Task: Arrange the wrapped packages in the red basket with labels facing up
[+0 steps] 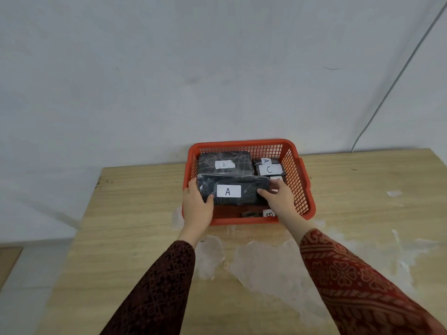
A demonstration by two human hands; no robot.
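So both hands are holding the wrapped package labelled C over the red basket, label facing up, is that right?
Not quite: the package in the grip of the left hand and right hand is labelled A, not C. The head view shows its white label facing up over the red basket. The C package lies at the back right.

- The left hand (197, 204) covers the left end of the front package (233, 191); only its thumb lies in view on top, the other fingers hidden at the package's edge.
- The right hand (278, 198) covers that package's right end and part of a white label (275, 179) behind it, whose letter cannot be read.
- At the lower right of the red basket (302, 187), a small package (251, 214) shows only as a dark sliver, its label (269, 213) cut by the wrist.
- The rear right package (262, 162) is mostly hidden behind the one marked C (269, 169).
- Both sleeves run off the bottom edge.
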